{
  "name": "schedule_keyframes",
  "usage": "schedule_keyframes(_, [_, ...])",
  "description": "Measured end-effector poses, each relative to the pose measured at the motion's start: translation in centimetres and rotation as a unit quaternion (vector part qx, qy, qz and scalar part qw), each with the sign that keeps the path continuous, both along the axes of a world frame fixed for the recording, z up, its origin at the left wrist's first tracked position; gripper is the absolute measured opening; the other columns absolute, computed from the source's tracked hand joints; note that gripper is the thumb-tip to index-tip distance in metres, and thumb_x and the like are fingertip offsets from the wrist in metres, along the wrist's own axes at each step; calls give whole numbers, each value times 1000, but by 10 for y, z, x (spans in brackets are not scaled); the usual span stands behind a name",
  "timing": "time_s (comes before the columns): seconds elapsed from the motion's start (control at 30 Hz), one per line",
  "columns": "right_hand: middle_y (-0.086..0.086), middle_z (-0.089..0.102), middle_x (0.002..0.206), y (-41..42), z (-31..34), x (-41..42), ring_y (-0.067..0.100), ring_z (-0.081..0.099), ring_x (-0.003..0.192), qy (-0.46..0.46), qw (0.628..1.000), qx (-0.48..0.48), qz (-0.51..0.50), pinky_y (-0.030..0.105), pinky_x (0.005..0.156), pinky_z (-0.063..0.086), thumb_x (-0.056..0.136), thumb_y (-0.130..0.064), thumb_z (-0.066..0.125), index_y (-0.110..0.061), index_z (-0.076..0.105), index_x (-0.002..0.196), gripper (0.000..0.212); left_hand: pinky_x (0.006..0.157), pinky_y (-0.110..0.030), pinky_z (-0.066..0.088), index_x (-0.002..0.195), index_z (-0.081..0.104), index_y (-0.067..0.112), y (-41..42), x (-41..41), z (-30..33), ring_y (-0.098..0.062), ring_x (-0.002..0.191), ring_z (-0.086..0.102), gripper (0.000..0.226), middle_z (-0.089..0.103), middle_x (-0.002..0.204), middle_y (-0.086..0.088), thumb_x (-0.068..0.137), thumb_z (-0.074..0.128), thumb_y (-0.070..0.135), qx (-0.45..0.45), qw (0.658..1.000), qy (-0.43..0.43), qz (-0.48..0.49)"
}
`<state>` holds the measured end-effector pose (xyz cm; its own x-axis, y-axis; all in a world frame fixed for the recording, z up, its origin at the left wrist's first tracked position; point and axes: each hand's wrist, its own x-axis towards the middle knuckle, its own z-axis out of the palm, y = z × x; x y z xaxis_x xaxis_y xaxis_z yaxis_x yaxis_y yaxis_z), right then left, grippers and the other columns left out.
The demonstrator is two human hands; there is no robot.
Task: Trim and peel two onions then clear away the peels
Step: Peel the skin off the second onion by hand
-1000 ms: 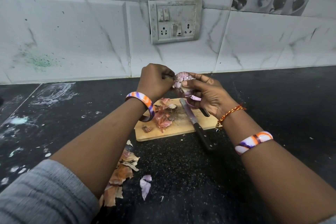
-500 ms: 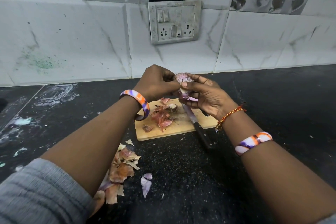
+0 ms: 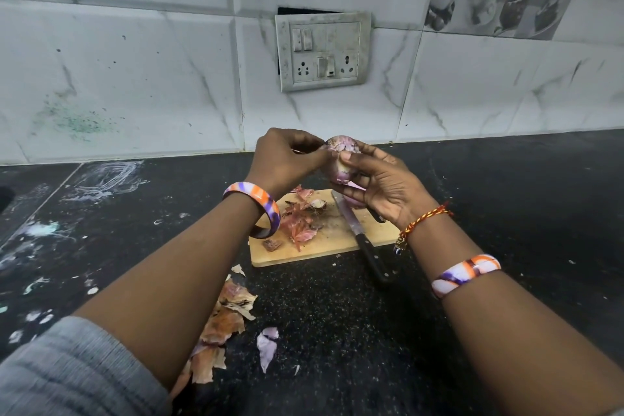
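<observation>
Onion (image 3: 339, 159): held in air above board (image 3: 324, 246).
Right hand (image 3: 381, 186): cradles onion, fingers curled round it.
Left hand (image 3: 287, 159): pinches skin at onion's top.
Knife (image 3: 363, 240): lying across board edge.
Peels (image 3: 300, 219): on board.

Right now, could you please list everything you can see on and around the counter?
onion: 1, purple, partly peeled, held above the board by both hands
cutting board: 1, pale wood, on the black counter
knife: 1, black handle, lying across the board's right side
peels on the board: a pile, pink-red
peels on the counter: a scatter, brown-orange with a purple piece, near the left arm
switch and socket plate: 1, grey-white, on the tiled wall
bangles: 2, orange, purple and white, one on each wrist
thread bracelet: 1, red-orange, right wrist
left hand: pinches the onion skin
right hand: holds the onion
</observation>
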<state>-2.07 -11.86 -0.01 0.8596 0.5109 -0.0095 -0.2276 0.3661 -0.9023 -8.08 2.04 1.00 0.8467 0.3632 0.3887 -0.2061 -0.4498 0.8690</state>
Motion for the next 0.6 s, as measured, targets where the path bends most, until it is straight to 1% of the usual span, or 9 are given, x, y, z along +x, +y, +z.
schedule_keyframes(0.03, [9,70,74,0,-1,-1,21,70,62,3,1000,0,-1,42,67,57,81,5,62,-10,59,88,17,66,-24,53,85,73,5,1,0,-1,-10,61,61,13,67,70,-5,77,71,16,36,999,-11,23])
schedule_keyframes(0.1, [10,68,82,1,-3,-1,21,69,65,10,1000,-4,-8,40,66,58,81,4,63,-10,59,89,17,58,-21,51,78,74,5,2,0,0,-1,49,56,10,63,58,1,76,72,14,65,996,-29,45])
schedule_keyframes(0.13, [11,67,84,1,-3,-1,21,69,67,12,1000,-6,-12,39,65,58,81,4,63,-10,58,89,17,55,-18,49,75,74,5,1,-1,0,1,45,53,9,60,54,4,76,71,12,77,995,-33,47])
schedule_keyframes(0.2, [11,66,85,0,-4,-2,21,68,70,14,1000,-10,-11,38,64,58,81,4,62,-10,58,91,18,51,-14,46,71,73,4,-1,-1,0,2,43,53,8,57,52,8,76,69,8,97,993,-39,50])
schedule_keyframes(0.27, [10,66,85,0,-5,-3,21,67,72,15,1000,-14,-8,38,62,58,81,4,62,-10,58,93,18,55,-20,48,69,71,1,-3,-2,0,-4,49,55,9,57,52,5,75,66,5,105,991,-45,70])
schedule_keyframes(0.33, [11,65,86,-1,-4,-2,22,66,76,14,1000,-16,-8,38,62,58,80,4,62,-10,59,93,19,59,-28,51,66,69,1,-4,0,-1,-19,57,61,10,59,54,-2,74,66,5,101,990,-47,92])
schedule_keyframes(0.4, [11,65,86,-2,-2,-2,23,65,77,18,1000,-17,-8,38,63,58,80,4,62,-10,59,92,18,62,-32,53,64,67,1,-6,1,-1,-27,64,65,10,63,59,-10,73,66,5,96,989,-48,100])
schedule_keyframes(0.53, [12,66,86,-9,-3,-1,21,68,69,24,1000,-14,8,37,62,59,81,3,61,-10,60,94,19,64,-33,54,64,65,-2,-8,7,0,-30,68,67,9,67,66,-17,71,65,4,95,989,-27,111])
schedule_keyframes(0.6, [12,67,83,-11,-4,-2,20,70,64,27,999,-6,23,37,62,59,81,2,60,-9,60,94,17,65,-34,52,57,59,1,-3,10,-2,-31,71,67,15,68,69,-20,71,66,4,95,986,-9,137])
